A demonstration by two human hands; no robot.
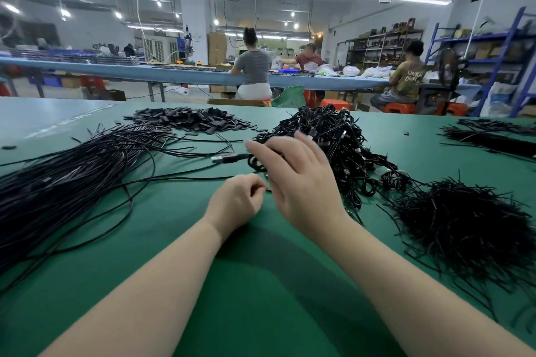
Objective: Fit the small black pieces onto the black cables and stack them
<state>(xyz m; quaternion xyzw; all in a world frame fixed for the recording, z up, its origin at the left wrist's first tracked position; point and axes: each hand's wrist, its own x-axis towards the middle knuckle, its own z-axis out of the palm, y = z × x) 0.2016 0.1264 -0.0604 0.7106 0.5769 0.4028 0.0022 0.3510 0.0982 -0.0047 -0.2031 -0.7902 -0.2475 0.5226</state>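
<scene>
The right hand (pixel 301 180) has loose, spread fingers and grasps a coiled black cable (pixel 255 162) with a plug. Just beside it, the left hand (pixel 236 203) is curled; what it holds I cannot tell. Small black pieces (pixel 191 119) lie far ahead. Bare green table (pixel 261 284) sits below both hands.

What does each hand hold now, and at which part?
The right hand holds a coiled black cable by its coil; the plug end sticks out left. The left hand is curled; whether it pinches anything cannot be told.
</scene>
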